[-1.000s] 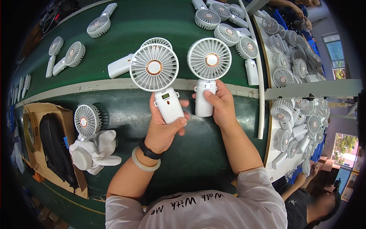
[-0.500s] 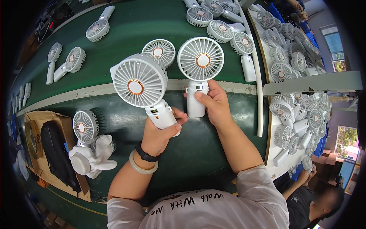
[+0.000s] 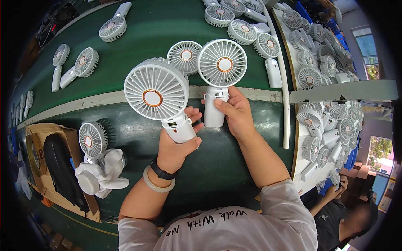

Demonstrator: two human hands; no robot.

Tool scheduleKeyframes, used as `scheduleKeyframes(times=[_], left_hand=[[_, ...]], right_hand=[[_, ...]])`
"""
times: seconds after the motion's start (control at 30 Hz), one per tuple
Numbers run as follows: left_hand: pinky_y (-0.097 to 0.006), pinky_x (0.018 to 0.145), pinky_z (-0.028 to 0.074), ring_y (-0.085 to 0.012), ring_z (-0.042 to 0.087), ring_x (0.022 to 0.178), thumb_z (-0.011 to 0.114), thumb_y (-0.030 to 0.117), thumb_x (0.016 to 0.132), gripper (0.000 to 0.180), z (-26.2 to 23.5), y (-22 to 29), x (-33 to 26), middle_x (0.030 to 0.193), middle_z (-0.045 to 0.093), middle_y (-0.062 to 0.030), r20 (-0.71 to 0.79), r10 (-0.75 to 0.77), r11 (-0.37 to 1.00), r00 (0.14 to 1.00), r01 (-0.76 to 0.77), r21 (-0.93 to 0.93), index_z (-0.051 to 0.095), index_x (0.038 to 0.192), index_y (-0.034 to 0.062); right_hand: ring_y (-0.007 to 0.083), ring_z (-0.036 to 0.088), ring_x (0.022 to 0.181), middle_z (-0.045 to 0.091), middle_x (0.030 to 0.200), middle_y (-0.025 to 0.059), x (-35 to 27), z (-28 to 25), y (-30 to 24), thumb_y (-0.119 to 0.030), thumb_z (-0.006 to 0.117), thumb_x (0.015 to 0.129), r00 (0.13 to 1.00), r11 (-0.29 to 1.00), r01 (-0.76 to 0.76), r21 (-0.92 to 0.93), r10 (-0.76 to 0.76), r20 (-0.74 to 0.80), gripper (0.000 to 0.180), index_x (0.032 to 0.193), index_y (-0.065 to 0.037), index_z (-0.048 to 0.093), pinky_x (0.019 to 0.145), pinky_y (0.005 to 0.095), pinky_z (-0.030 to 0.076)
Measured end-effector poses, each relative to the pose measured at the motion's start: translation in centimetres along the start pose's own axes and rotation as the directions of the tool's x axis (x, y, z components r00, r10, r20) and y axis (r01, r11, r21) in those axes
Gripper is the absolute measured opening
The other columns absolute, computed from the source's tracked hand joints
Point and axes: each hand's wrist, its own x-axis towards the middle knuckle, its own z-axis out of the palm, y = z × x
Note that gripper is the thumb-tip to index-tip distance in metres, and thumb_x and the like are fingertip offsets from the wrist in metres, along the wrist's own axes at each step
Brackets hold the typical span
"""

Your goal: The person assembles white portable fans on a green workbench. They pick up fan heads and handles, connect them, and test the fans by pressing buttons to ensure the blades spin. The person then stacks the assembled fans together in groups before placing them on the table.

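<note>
Held in left hand (image 3: 172, 145), handle between thumb and palm: tilted white plastic round-caged fan (image 3: 159, 98); possible slip through loosely spread fingers. Clasped in right hand (image 3: 238, 113): upright white plastic copper-hubbed fan (image 3: 222, 69); possible knock, with cages just apart. Beyond, on flat green surface (image 3: 140, 46): third white slatted fan (image 3: 185, 55); possible nudge from careless reach.

The near dark green, smooth-topped bench (image 3: 217, 171) carries, at its left, an open brown cardboard box (image 3: 72, 140) and a crumpled white cloth glove (image 3: 112, 169), with an upright white round-headed handheld fan (image 3: 89, 141) rising behind the glove. Beyond a pale narrow edge strip (image 3: 261, 96), a flat green belt (image 3: 138, 25) bears scattered white plastic fans with copper-ringed hubs (image 3: 112, 29), clustered at far right. On the right, a white-topped table (image 3: 298, 180) holds heaped similar fans (image 3: 310, 148).
</note>
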Motion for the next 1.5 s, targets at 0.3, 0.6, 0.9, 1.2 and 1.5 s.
scheduleKeyframes(times=[0.3, 0.6, 0.9, 1.2, 1.5], left_hand=[[-0.033, 0.091, 0.04, -0.0179, 0.049, 0.108, 0.07, 0.002, 0.065, 0.072, 0.1, -0.6, -0.9, 0.117, 0.048, -0.0099, 0.132, 0.113, 0.951, 0.985, -0.146, 0.271, 0.033, 0.127, -0.0002], [-0.037, 0.094, 0.039, -0.0353, 0.048, 0.109, 0.063, 0.007, 0.06, 0.075, 1.8, 0.6, -0.9, 0.118, 0.049, -0.0182, 0.457, 0.133, 0.629, 0.88, -0.431, 0.647, 0.035, 0.13, 0.0013], [-0.036, 0.092, 0.04, -0.0297, 0.051, 0.107, 0.064, 0.002, 0.062, 0.071, 0.6, -0.9, -0.6, 0.115, 0.049, -0.0157, 0.325, 0.249, 0.741, 0.912, -0.395, 0.543, 0.037, 0.127, 0.0015], [-0.03, 0.083, 0.047, -0.0157, 0.055, 0.099, 0.063, -0.005, 0.067, 0.058, -1.4, -1.4, -0.7, 0.11, 0.055, -0.0085, 0.341, 0.237, 0.838, 0.91, -0.369, 0.403, 0.044, 0.122, -0.0007], [-0.036, 0.074, 0.054, -0.0232, 0.058, 0.098, 0.071, 0.019, 0.069, 0.063, 0.1, 0.3, -0.9, 0.11, 0.053, -0.0147, 0.142, -0.09, 0.977, 0.986, 0.115, -0.178, 0.04, 0.122, 0.0026]], right_hand=[[0.0199, 0.054, 0.105, 0.053, 0.119, 0.0105, -0.6, -0.7, 2.4, -0.016, 0.061, 0.085, 0.987, 0.975, 0.149, -0.166, -0.138, 0.078, 0.041, 0.121, 0.0, 0.05, 0.089, 0.0336, 0.044], [0.0205, 0.06, 0.088, 0.055, 0.115, 0.0108, 4.5, 3.0, -0.7, -0.023, 0.05, 0.092, 0.978, 0.878, 0.078, -0.472, 0.024, 0.207, 0.035, 0.122, -0.004, 0.049, 0.071, 0.0323, 0.05], [0.0354, 0.051, 0.102, 0.048, 0.114, 0.0188, 11.4, 7.1, 0.0, -0.038, 0.063, 0.079, 0.918, -0.271, 0.185, -0.945, -0.295, 0.265, 0.037, 0.1, -0.007, 0.062, 0.084, 0.0416, 0.045], [0.0207, 0.059, 0.088, 0.059, 0.101, 0.0131, 6.5, 1.7, -4.0, -0.032, 0.047, 0.092, 0.982, 0.982, -0.147, 0.121, 0.159, -0.097, 0.041, 0.12, -0.002, 0.047, 0.077, 0.0365, 0.05], [0.0238, 0.053, 0.075, 0.05, 0.104, 0.0182, -0.7, -0.8, -3.9, -0.043, 0.031, 0.095, 0.882, 0.766, -0.237, 0.598, -0.089, 0.464, 0.052, 0.134, -0.008, 0.031, 0.057, 0.0339, 0.046]])
